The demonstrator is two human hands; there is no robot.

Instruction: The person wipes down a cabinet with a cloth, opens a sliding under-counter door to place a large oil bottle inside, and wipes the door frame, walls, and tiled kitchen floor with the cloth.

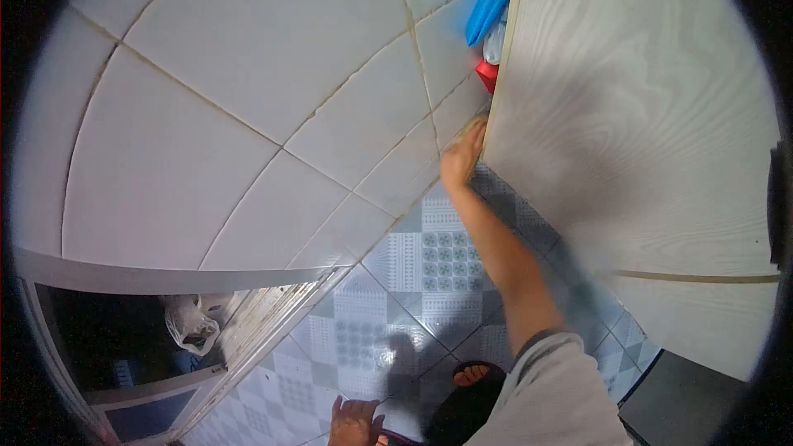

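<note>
My right hand (pixel 461 157) reaches down into the narrow gap between the white tiled wall (pixel 347 107) and a pale wood-grain cabinet (pixel 628 116). Its fingers are closed round a yellowish cloth-like item (pixel 477 122), only partly visible at the cabinet's edge. Just above it in the gap are a red item (pixel 487 75), a whitish plastic bag (pixel 495 41) and a long blue item (pixel 491 0). My left hand (pixel 355 423) hangs low at the bottom edge of the view, fingers apart and holding nothing visible.
Patterned tiles cover the floor (pixel 388 281). At lower left, a framed opening (pixel 182 274) shows a white plastic bag (pixel 192 324) beyond it. A dark grey box-like object (pixel 681 405) stands at lower right. A foot in a dark sandal (pixel 472 374) is near the bottom.
</note>
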